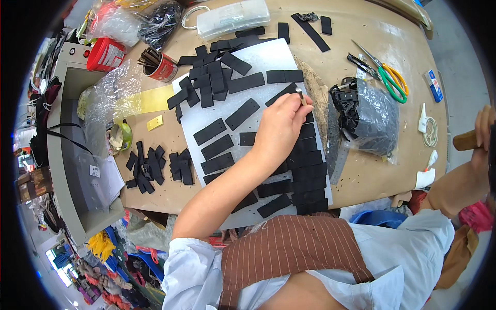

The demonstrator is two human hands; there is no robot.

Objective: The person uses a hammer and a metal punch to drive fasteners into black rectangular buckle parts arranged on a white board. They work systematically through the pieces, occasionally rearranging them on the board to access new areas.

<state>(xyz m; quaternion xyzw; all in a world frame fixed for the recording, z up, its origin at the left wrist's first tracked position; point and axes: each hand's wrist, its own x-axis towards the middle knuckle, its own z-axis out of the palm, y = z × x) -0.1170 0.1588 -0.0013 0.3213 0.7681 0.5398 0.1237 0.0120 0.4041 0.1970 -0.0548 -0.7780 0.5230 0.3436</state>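
Observation:
My left hand [284, 121] is closed round a short metal punch [301, 95], held upright over black fabric strips on a white board [194, 139]. A strip [281, 95] lies just left of the punch. Off to the right, raised beside the table edge, my right hand [483, 125] grips a wooden handle [465, 140]; the rest of that tool is cut off or dark at the rim. Loose strips [243, 113] lie spread on the board, some with small holes at their ends. More strips overlap in a column [308, 178] along its right side.
Right of the board lie a metal ruler [339, 164], a bag of black parts [380, 119], scissors [387, 77] and a white cord [430, 135]. Behind stand a clear plastic box [232, 19] and a red tin [164, 70]. Green tape [123, 138] and strip piles [147, 168] are left.

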